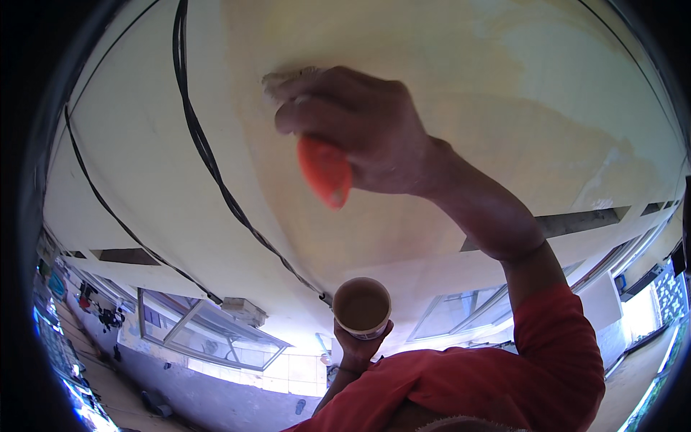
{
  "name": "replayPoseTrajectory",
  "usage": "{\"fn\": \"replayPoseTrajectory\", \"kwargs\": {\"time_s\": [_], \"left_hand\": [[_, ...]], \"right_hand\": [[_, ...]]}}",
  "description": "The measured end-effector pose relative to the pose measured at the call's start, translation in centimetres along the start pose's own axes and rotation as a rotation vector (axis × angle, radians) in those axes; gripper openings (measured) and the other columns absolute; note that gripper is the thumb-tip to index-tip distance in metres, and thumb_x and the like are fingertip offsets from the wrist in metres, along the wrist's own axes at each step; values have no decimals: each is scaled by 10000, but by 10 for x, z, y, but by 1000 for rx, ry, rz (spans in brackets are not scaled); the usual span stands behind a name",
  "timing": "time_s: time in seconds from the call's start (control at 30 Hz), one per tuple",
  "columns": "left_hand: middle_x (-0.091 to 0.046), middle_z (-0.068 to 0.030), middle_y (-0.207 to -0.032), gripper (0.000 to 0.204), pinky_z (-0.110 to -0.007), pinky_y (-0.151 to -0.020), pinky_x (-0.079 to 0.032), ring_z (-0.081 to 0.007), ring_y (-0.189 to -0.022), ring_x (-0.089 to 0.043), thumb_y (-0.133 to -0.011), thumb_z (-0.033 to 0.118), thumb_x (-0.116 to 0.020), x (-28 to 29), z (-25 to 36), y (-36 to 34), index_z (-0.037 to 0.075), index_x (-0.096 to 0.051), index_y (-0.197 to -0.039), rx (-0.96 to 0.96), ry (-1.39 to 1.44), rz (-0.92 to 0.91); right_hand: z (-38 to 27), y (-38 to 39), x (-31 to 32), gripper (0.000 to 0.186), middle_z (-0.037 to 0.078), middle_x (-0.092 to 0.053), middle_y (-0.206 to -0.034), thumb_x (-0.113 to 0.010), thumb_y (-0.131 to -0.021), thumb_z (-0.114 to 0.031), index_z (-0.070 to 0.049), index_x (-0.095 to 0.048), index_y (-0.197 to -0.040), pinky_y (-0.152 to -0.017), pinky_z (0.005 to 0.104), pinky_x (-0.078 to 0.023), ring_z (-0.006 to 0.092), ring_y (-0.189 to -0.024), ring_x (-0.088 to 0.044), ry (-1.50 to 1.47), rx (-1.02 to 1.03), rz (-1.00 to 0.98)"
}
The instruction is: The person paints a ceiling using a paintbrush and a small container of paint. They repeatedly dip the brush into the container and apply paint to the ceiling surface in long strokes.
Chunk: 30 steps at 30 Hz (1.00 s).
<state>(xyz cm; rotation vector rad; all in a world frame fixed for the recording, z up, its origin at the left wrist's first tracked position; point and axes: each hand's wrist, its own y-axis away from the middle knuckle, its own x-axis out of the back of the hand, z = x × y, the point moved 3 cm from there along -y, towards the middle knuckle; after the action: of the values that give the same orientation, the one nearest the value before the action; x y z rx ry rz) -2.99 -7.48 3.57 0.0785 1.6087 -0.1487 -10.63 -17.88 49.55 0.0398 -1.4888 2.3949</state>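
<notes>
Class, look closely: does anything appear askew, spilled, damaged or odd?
Yes: the pale surface looks blotchy. Behind the right hand, a darker yellowish patch with uneven edges contrasts with the paler area around the black cables.

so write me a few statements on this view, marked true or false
1. The right hand grips an orange-handled tool. True.
2. The left hand is bare of anything. False: it holds a cup.
3. The sleeve on the raised arm is blue. False: it is red.
4. Black cables run to the left of the right hand. True.
5. The cup's opening is hidden. False: it faces the camera.
</notes>
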Motion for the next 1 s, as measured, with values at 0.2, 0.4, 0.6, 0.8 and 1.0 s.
{"fn": "replayPoseTrajectory", "kwargs": {"time_s": [0.2, 0.4, 0.6, 0.8, 1.0], "left_hand": [[-570, -174, -1453, 702, -570, -1050, -497, -406, -1381, -512, -999, 614, -567, 1, -2, -1, 139, -537, -1515, 26, 25, 37], [-597, -146, -1447, 708, -576, -1047, -499, -409, -1372, -533, -1003, 630, -554, 3, -4, 0, 147, -541, -1520, 16, 2, 61], [-622, -152, -1421, 696, -587, -999, -509, -436, -1331, -551, -1004, 625, -558, -4, -9, -2, 150, -558, -1513, -5, -72, 154], [-624, -151, -1411, 681, -557, -950, -518, -433, -1320, -550, -1002, 618, -558, -1, -15, -7, 145, -569, -1492, 21, -21, 108], [-625, -91, -1453, 661, -559, -941, -498, -339, -1304, -599, -1010, 659, -509, 2, -15, -1, 211, -586, -1490, 31, -10, 107]], "right_hand": [[104, -17, 128, 146, 97, -774, -965, -768, -898, 84, 30, -747, -1032, -685, 301, -606, 149, -796, -730, -326, -325, 362], [47, 16, 105, 217, 125, -757, -1170, -833, -737, -43, -119, -753, -924, -769, 326, -662, 249, -957, -765, 539, 158, -203], [-15, 84, 64, 192, 109, -694, -1148, -811, -847, -210, -125, -643, -885, -851, 377, -657, 238, -1045, -723, 90, 254, -436], [88, 47, 167, 141, 130, -803, -1097, -796, -931, 67, 41, -762, -1066, -807, 307, -666, 208, -932, -796, 67, -475, 289], [61, 35, 136, 245, 71, -735, -1080, -824, -748, -36, -130, -735, -956, -678, 285, -606, 208, -869, -733, 674, 15, 207]]}}
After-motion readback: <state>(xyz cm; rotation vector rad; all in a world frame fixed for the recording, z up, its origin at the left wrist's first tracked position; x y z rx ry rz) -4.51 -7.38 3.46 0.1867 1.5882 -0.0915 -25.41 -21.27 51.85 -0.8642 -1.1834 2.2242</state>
